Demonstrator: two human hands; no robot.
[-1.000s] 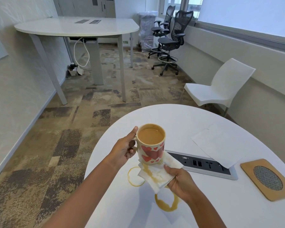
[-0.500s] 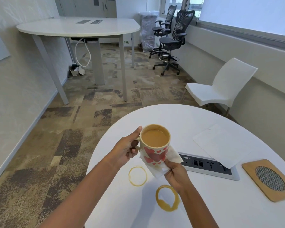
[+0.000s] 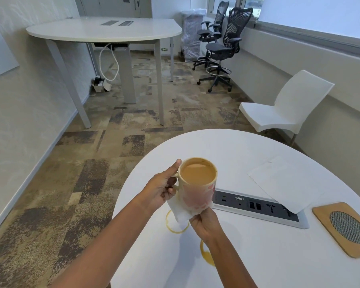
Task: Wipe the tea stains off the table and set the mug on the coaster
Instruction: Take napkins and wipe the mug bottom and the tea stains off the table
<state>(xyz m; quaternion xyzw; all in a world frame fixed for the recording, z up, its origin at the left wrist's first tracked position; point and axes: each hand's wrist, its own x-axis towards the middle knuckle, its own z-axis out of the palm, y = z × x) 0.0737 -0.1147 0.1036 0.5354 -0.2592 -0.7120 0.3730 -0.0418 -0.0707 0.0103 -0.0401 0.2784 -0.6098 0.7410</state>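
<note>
My left hand (image 3: pixel 162 190) grips the handle of a cream mug (image 3: pixel 197 186) with red hearts, full of milky tea, held in the air above the white table (image 3: pixel 247 256). My right hand (image 3: pixel 206 224) pinches a white tissue (image 3: pixel 180 212) against the mug's underside. Two brown ring stains lie on the table: one (image 3: pixel 176 227) partly hidden under the tissue, the other (image 3: pixel 206 255) partly hidden by my right forearm. A square cork coaster (image 3: pixel 345 227) with a mesh centre lies at the table's right edge.
A grey socket panel (image 3: pixel 258 206) is set into the table just right of the mug. A white sheet of paper (image 3: pixel 287 181) overlaps its far end. A white chair (image 3: pixel 283 107) stands beyond the table; another table (image 3: pixel 104 30) and office chairs (image 3: pixel 222 46) are farther back.
The mug has risen and shifted slightly right. My right hand with the tissue moved from beside the mug to under its base, and the tissue now covers part of the left ring.
</note>
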